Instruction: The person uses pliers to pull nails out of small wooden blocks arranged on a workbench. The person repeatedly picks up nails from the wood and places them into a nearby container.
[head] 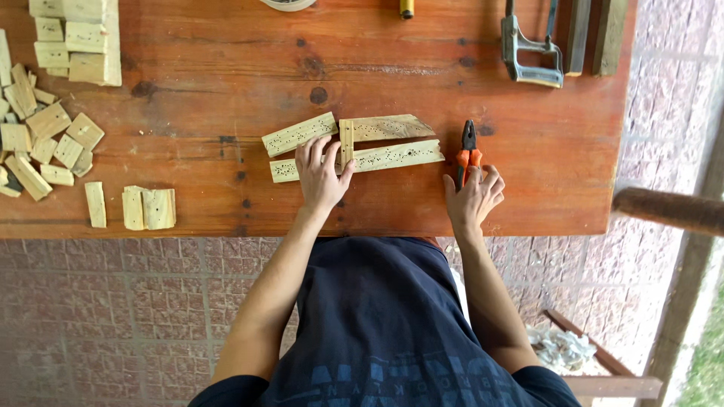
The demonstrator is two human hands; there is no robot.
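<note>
Head view: nearest us, our left hand lies flat, fingers spread, on the lower wooden slat, thumb against the short upright piece that crosses both slats. Our right hand has its grip loosely closed over the orange handles of the pliers, whose nose points away. Just beyond lies the upper wooden slat. Small wood offcuts crowd the left of the bench; a metal clamp sits at the far edge.
</note>
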